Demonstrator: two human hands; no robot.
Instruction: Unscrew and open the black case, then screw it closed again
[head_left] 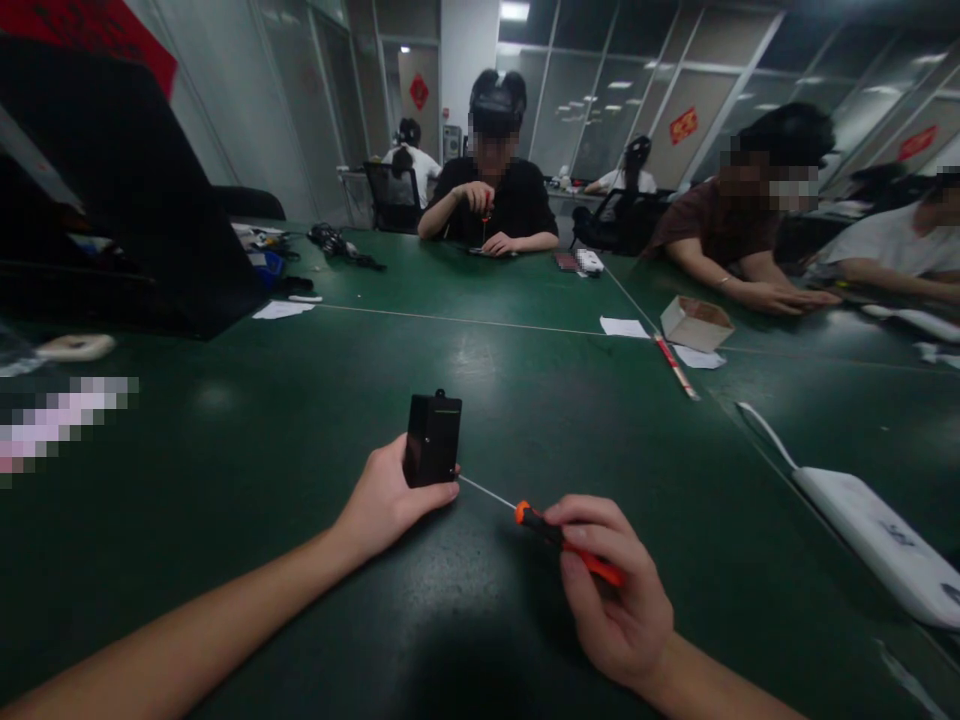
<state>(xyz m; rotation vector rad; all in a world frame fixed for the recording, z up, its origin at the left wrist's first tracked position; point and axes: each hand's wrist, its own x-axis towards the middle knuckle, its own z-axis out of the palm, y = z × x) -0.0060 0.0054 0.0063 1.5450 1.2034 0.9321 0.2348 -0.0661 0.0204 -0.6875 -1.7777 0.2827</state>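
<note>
A small black box-shaped device [433, 438] stands upright on the green table [262, 450]. My left hand [386, 500] grips its lower left side, thumb against the bottom edge. My right hand [611, 590] holds a small screwdriver [559, 537] with an orange and black handle. Its thin metal shaft points left, and the tip touches the lower right side of the device.
A white flat device [877, 540] with a cable lies at the right. A small cardboard box [696, 323], paper slips and a red pen [675, 365] sit further back. A black case [127, 200] stands at the left. Several people sit at the far side.
</note>
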